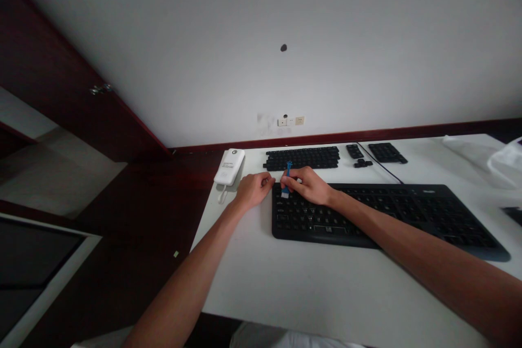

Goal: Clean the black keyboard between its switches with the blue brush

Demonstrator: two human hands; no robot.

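Observation:
A black computer keyboard point(326, 235) lies on the white table, its keycaps off and the key sockets bare. Pinched in my right hand point(308, 185) is a small blue brush point(285, 194) with white bristles. Those bristles point down at the keyboard's upper left part, and the handle sticks up above my fingers. At the keyboard's upper left corner rests my left hand point(256, 189), its fingers curled together. Whether those fingertips grip the keyboard's edge is hidden. My right forearm crosses over the middle of the keyboard.
Behind the keyboard lie rows of removed keycaps point(304, 157), a number-pad block of keycaps point(386, 153) and a loose pile point(362, 163). A white power bank point(229, 167) with a short cable sits at left. A translucent plastic bag point(495, 157) and a cable point(381, 165) are at right.

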